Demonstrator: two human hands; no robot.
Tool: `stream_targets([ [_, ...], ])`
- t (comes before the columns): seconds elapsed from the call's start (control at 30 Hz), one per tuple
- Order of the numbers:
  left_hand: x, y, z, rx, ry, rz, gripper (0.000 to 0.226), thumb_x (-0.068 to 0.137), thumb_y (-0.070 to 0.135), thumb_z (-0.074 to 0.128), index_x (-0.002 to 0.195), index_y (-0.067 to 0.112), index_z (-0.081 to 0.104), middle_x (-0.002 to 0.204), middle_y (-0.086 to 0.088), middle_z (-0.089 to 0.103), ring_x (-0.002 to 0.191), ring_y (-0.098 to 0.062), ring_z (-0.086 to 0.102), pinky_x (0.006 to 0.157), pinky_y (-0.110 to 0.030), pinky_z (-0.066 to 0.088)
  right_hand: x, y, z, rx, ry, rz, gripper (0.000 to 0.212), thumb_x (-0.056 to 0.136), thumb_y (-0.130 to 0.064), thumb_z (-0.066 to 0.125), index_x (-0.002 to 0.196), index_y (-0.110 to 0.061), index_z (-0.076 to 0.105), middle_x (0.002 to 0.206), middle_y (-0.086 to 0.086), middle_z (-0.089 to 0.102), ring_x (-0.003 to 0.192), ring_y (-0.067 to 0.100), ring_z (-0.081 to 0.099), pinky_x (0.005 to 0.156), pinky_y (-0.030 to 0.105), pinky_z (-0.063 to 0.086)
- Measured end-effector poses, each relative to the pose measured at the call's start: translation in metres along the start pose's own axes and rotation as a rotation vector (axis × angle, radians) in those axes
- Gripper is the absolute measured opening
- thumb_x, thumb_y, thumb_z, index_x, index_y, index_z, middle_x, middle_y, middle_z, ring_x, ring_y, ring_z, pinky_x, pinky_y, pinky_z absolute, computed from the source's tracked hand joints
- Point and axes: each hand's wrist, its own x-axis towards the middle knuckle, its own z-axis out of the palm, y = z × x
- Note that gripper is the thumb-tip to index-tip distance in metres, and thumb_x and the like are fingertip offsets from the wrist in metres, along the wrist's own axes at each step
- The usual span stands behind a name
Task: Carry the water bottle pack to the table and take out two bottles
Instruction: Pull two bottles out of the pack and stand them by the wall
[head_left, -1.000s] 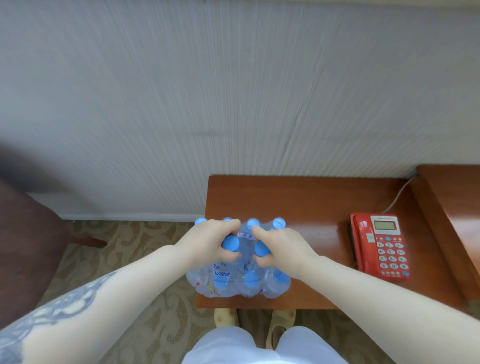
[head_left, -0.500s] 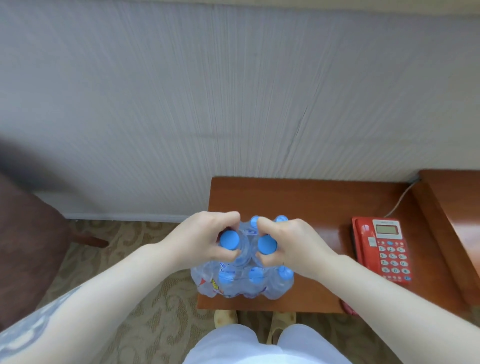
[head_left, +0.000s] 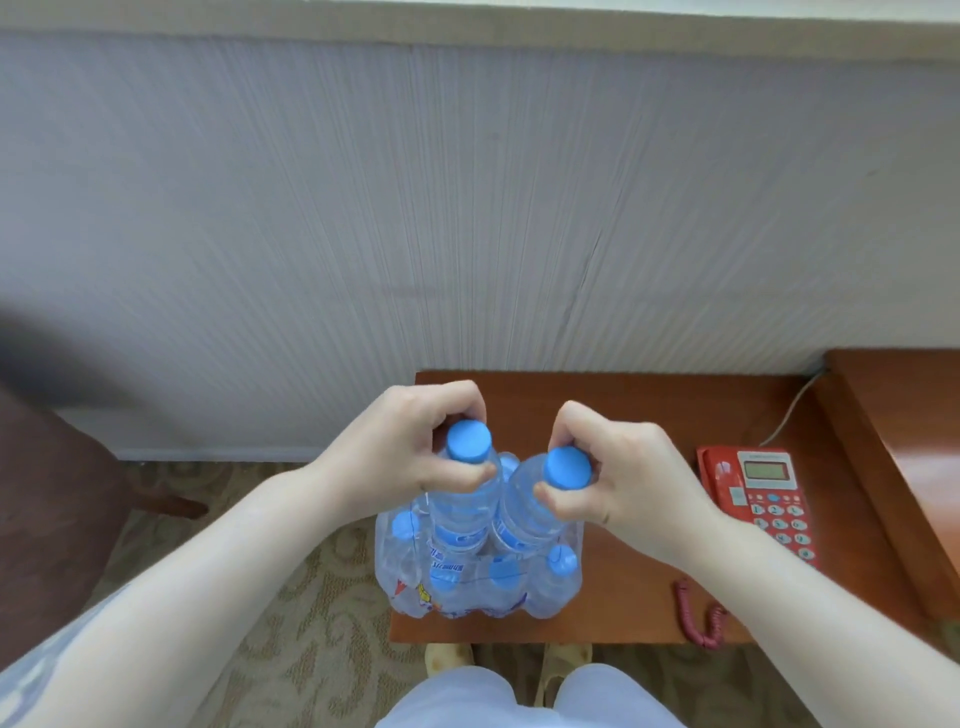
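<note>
The shrink-wrapped water bottle pack (head_left: 467, 587) stands on the near left corner of the brown wooden table (head_left: 639, 415). My left hand (head_left: 410, 441) grips the neck of one clear bottle with a blue cap (head_left: 467, 483), raised partly out of the pack. My right hand (head_left: 618, 473) grips the neck of a second blue-capped bottle (head_left: 535, 499), lifted beside the first. Both bottles' lower parts are still inside the wrap. Several blue caps show in the pack below.
A red telephone (head_left: 763, 499) with a coiled cord (head_left: 698, 613) lies on the table's right side. A higher wooden piece (head_left: 904, 441) adjoins at the far right. A dark chair (head_left: 52, 509) stands at left on patterned carpet. A wall runs behind the table.
Both hands have risen, each pulling a bottle upward out of the pack; the two caps stand well above the others. The pack itself stays on the table.
</note>
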Motion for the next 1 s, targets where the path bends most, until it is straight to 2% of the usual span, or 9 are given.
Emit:
stream_targets([
  [0.1, 0.006, -0.001, -0.015, -0.108, 0.14, -0.05, 0.026, 0.067, 0.042, 0.073, 0.076, 0.025, 0.055, 0.068, 0.011, 0.055, 0.058, -0.004, 0.045, 0.054, -0.013, 0.037, 0.006, 0.002, -0.012, 0.177, 0.191, 0.098, 0.029, 0.069, -0.039, 0.07, 0.075, -0.021, 0.048, 0.061, 0.005, 0.051, 0.05, 0.008, 0.039, 0.047, 0.016, 0.032],
  [0.2, 0.02, -0.001, -0.027, -0.09, 0.179, -0.039, 0.024, 0.069, 0.036, 0.077, 0.073, 0.029, 0.054, 0.064, 0.009, 0.051, 0.059, -0.003, 0.045, 0.055, -0.011, 0.036, 0.023, 0.008, -0.033, 0.241, 0.346, 0.136, 0.032, 0.07, -0.037, 0.068, 0.074, -0.012, 0.049, 0.055, -0.001, 0.046, 0.051, 0.005, 0.035, 0.048, 0.013, 0.031],
  [0.33, 0.034, -0.001, -0.02, -0.063, 0.159, -0.034, 0.029, 0.069, 0.023, 0.081, 0.071, 0.02, 0.052, 0.059, 0.009, 0.046, 0.054, -0.004, 0.04, 0.051, -0.012, 0.032, 0.032, 0.013, -0.043, 0.242, 0.352, 0.128, 0.03, 0.074, -0.027, 0.072, 0.075, -0.008, 0.048, 0.053, -0.007, 0.043, 0.048, 0.005, 0.034, 0.048, 0.012, 0.03],
  [0.5, 0.054, -0.001, -0.01, -0.019, 0.259, -0.042, 0.041, 0.072, 0.013, 0.089, 0.068, 0.011, 0.048, 0.057, 0.001, 0.047, 0.052, -0.007, 0.034, 0.048, -0.016, 0.03, 0.035, 0.023, -0.047, 0.183, 0.393, 0.176, 0.032, 0.075, -0.027, 0.076, 0.075, -0.01, 0.049, 0.052, -0.006, 0.047, 0.047, 0.006, 0.038, 0.047, 0.012, 0.031],
  [0.57, 0.064, 0.002, -0.007, -0.008, 0.272, -0.048, 0.039, 0.071, 0.014, 0.089, 0.07, 0.007, 0.05, 0.059, -0.001, 0.048, 0.053, -0.008, 0.033, 0.049, -0.019, 0.031, 0.037, 0.027, -0.051, 0.157, 0.401, 0.184, 0.033, 0.076, -0.025, 0.08, 0.074, -0.012, 0.05, 0.052, -0.007, 0.048, 0.047, 0.006, 0.04, 0.047, 0.012, 0.032],
  [0.73, 0.095, 0.005, 0.002, 0.053, 0.326, -0.064, 0.038, 0.068, 0.019, 0.087, 0.069, 0.01, 0.05, 0.054, 0.006, 0.043, 0.052, -0.01, 0.034, 0.051, -0.024, 0.032, 0.046, 0.046, -0.062, 0.105, 0.415, 0.23, 0.034, 0.073, -0.028, 0.08, 0.075, -0.012, 0.051, 0.052, -0.008, 0.05, 0.048, 0.006, 0.041, 0.049, 0.015, 0.034],
  [0.87, 0.121, -0.001, 0.015, 0.137, 0.267, -0.124, 0.035, 0.067, 0.025, 0.084, 0.073, 0.005, 0.055, 0.054, 0.008, 0.046, 0.054, -0.013, 0.039, 0.056, -0.03, 0.037, 0.054, 0.072, -0.06, 0.061, 0.37, 0.293, 0.035, 0.072, -0.031, 0.08, 0.077, -0.013, 0.05, 0.057, -0.007, 0.052, 0.051, 0.006, 0.04, 0.051, 0.015, 0.034],
  [1.0, 0.133, -0.02, 0.036, 0.217, 0.192, -0.197, 0.034, 0.067, 0.029, 0.078, 0.076, 0.006, 0.055, 0.056, 0.006, 0.045, 0.062, -0.022, 0.042, 0.057, -0.032, 0.038, 0.052, 0.102, -0.043, -0.054, 0.261, 0.34, 0.036, 0.073, -0.038, 0.076, 0.082, -0.016, 0.05, 0.061, -0.007, 0.052, 0.059, 0.012, 0.047, 0.053, 0.027, 0.035],
])
